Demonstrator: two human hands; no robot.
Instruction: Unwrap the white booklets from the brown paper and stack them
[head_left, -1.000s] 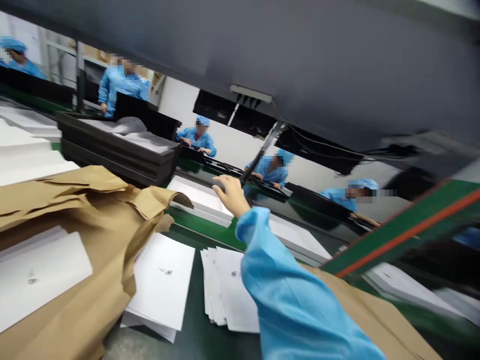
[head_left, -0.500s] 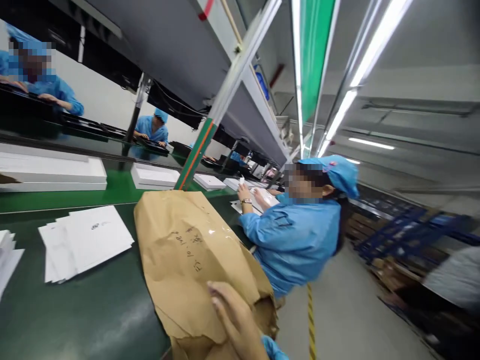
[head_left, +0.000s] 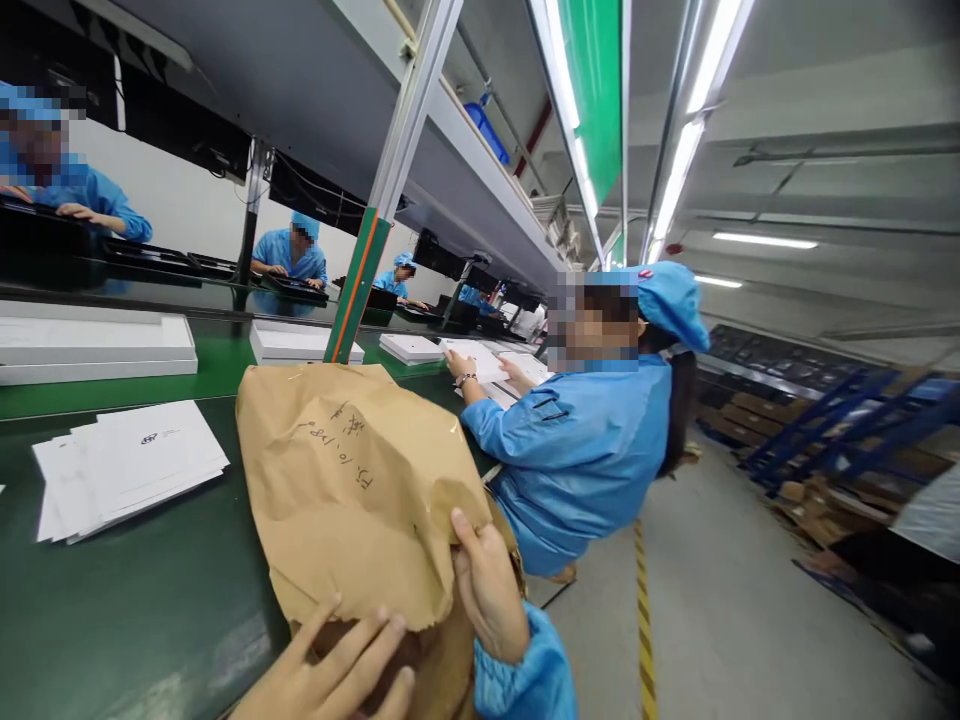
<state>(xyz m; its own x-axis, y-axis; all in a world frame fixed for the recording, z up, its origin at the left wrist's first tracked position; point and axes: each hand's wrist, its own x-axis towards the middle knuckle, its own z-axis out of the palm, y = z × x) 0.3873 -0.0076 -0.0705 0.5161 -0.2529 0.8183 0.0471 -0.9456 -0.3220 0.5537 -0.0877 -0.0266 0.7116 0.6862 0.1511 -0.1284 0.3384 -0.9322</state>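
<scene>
Brown paper bag (head_left: 352, 500), marked with handwriting, lies at the near right edge of the dark green desk (head_left: 135, 620), its torn mouth towards the wearer. The right hand (head_left: 489, 590) has its grip pinching the bag's mouth between thumb and fingers. The left hand (head_left: 330, 675) has its fingertips at the same torn edge; from this angle, whether its grip closes on the paper cannot be told. Fanned white sheets (head_left: 142, 465) lie left of the bag. A co-worker (head_left: 570, 470) in blue sits beyond, to the right.
</scene>
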